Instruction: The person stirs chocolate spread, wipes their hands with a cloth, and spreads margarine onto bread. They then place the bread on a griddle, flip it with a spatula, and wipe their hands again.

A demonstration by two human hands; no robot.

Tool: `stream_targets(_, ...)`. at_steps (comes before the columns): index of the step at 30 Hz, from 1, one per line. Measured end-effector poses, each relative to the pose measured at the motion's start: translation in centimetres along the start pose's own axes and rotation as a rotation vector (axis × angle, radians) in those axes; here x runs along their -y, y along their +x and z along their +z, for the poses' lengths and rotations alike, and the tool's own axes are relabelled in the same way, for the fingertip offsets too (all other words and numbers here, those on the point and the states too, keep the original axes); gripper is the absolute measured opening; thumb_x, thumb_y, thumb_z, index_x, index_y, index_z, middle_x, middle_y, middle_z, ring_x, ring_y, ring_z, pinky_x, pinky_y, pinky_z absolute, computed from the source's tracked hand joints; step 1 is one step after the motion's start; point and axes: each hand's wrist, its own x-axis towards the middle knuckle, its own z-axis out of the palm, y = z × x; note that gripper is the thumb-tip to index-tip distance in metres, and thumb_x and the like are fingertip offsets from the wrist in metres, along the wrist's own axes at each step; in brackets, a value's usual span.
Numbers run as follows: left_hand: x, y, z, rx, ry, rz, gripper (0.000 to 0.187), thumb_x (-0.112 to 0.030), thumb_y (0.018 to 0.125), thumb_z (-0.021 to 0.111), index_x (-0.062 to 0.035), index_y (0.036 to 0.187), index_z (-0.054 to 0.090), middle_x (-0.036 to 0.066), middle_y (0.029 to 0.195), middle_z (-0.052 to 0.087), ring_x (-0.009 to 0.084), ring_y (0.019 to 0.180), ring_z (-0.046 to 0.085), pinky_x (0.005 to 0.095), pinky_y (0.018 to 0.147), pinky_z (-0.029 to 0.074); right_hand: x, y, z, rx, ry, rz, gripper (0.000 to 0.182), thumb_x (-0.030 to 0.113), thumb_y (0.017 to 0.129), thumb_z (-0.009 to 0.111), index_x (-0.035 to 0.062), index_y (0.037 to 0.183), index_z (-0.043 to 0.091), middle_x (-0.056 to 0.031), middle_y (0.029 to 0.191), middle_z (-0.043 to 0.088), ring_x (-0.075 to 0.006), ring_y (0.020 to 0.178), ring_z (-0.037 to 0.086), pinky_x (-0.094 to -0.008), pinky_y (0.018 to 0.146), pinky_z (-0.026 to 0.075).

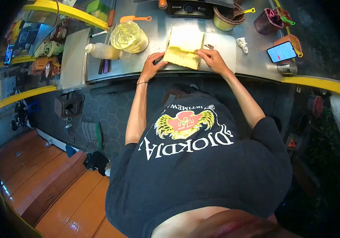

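A yellow, spongy, pancake-like slab (183, 43) with browned side edges lies on the steel counter, a crease running across its lower part. My left hand (153, 65) grips its lower left corner, fingers curled at the edge. On the opposite side, my right hand (212, 60) pinches the right edge near the crease. Beneath the slab and to its right is a pale board (222, 47). Left of the slab stand a large tub (138, 41) of yellowish spread and a squeeze bottle (102, 51) of pale liquid. The undersides of my fingertips are hidden.
An orange spatula (135, 18) lies behind the tub. A Rinnai stove (189, 10) sits at the back. To the right are a brown-stained pot (226, 22), a dark red container (266, 23), crumpled tissue (242, 45), a lit phone (282, 52) and a metal cup (287, 68).
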Motion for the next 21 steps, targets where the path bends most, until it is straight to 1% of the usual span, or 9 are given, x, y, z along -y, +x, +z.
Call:
stream_targets(3, 0.1, 0.2, -0.6, 0.054, -0.021, 0.042, 0.048, -0.028, 0.081, 0.074, -0.0104, 0.125, 0.064, 0.015, 0.126, 0.059, 0.0276, 0.124, 0.047, 0.037, 0.107, 0.035, 0.3, -0.9, 1.7, -0.076, -0.155, -0.08, 0.027, 0.022, 0.095, 0.058, 0.0028, 0.11, 0.069, -0.0157, 0.094, 0.072, -0.0234, 0.082, 0.07, -0.0324, 0.074, 0.052)
stream_targets(4, 0.3, 0.4, -0.8, 0.076, -0.006, 0.054, 0.047, -0.027, 0.082, 0.073, -0.0109, 0.126, 0.063, 0.015, 0.127, 0.059, 0.0282, 0.124, 0.048, 0.0368, 0.107, 0.035, 0.5, -1.4, 2.2, -0.042, -0.279, -0.218, 0.024, 0.021, 0.093, 0.059, 0.0062, 0.108, 0.07, -0.016, 0.094, 0.071, -0.0291, 0.081, 0.07, -0.0345, 0.073, 0.053)
stream_targets(7, 0.3, 0.4, -0.9, 0.061, 0.036, 0.052, 0.047, -0.025, 0.082, 0.073, -0.0109, 0.125, 0.064, 0.015, 0.125, 0.06, 0.0283, 0.123, 0.049, 0.0369, 0.106, 0.036, 2.2, -1.3, 1.1, 0.018, -0.325, -0.234, 0.023, 0.021, 0.092, 0.061, 0.0068, 0.107, 0.071, -0.0154, 0.095, 0.071, -0.0314, 0.083, 0.069, -0.0367, 0.073, 0.053)
stream_targets(11, 0.2, 0.6, -0.8, 0.048, 0.022, 0.055, 0.045, -0.023, 0.08, 0.074, -0.0107, 0.123, 0.066, 0.013, 0.122, 0.063, 0.027, 0.118, 0.052, 0.0369, 0.104, 0.038, 2.4, -0.5, 1.8, -0.128, -0.333, -0.252, 0.022, 0.02, 0.091, 0.062, 0.0073, 0.107, 0.071, -0.0167, 0.094, 0.07, -0.0312, 0.083, 0.069, -0.0378, 0.072, 0.054)
stream_targets(13, 0.6, 0.6, -0.8, 0.058, -0.017, 0.042, 0.046, -0.023, 0.079, 0.074, -0.0108, 0.122, 0.066, 0.012, 0.121, 0.063, 0.0265, 0.118, 0.052, 0.0361, 0.104, 0.037, 3.3, -1.9, 2.6, 0.046, -0.412, -0.277, 0.023, 0.019, 0.091, 0.062, 0.0066, 0.107, 0.07, -0.0164, 0.094, 0.07, -0.0342, 0.083, 0.067, -0.0399, 0.072, 0.054)
stream_targets(15, 0.5, 0.8, -0.9, 0.055, -0.022, 0.058, 0.046, -0.022, 0.079, 0.074, -0.0105, 0.122, 0.066, 0.013, 0.12, 0.064, 0.0267, 0.116, 0.053, 0.036, 0.103, 0.038, 3.2, -2.2, 2.2, 0.06, -0.401, -0.292, 0.023, 0.019, 0.091, 0.062, 0.0042, 0.107, 0.07, -0.0151, 0.096, 0.071, -0.0319, 0.084, 0.069, -0.0383, 0.073, 0.053)
stream_targets(18, 0.0, 0.6, -1.0, 0.022, -0.027, 0.071, 0.044, -0.022, 0.078, 0.076, -0.0102, 0.119, 0.068, 0.013, 0.118, 0.065, 0.0267, 0.113, 0.055, 0.036, 0.101, 0.04, 2.2, -0.3, 0.9, 0.028, -0.078, -0.078, 0.026, 0.021, 0.095, 0.058, -0.0002, 0.104, 0.07, -0.0139, 0.086, 0.072, -0.0189, 0.075, 0.067, -0.0331, 0.07, 0.05)
stream_targets(19, 0.1, 0.7, -0.9, 0.015, -0.04, 0.072, 0.043, -0.022, 0.077, 0.076, -0.0101, 0.118, 0.069, 0.013, 0.118, 0.065, 0.0267, 0.112, 0.055, 0.036, 0.1, 0.041, 1.5, 0.6, 0.4, 0.03, -0.081, -0.077, 0.026, 0.021, 0.095, 0.058, -0.0002, 0.104, 0.07, -0.0139, 0.086, 0.072, -0.0189, 0.075, 0.067, -0.0331, 0.07, 0.05)
stream_targets(21, 0.3, 0.7, -0.8, 0.025, -0.027, 0.074, 0.042, -0.022, 0.077, 0.077, -0.0099, 0.117, 0.069, 0.013, 0.117, 0.066, 0.0265, 0.112, 0.056, 0.0357, 0.1, 0.041, 0.2, 2.1, -0.5, 0.05, -0.135, 0.182, 0.029, 0.024, 0.094, 0.057, -0.0018, 0.103, 0.069, -0.0153, 0.078, 0.07, -0.0175, 0.072, 0.064, -0.0337, 0.067, 0.048)
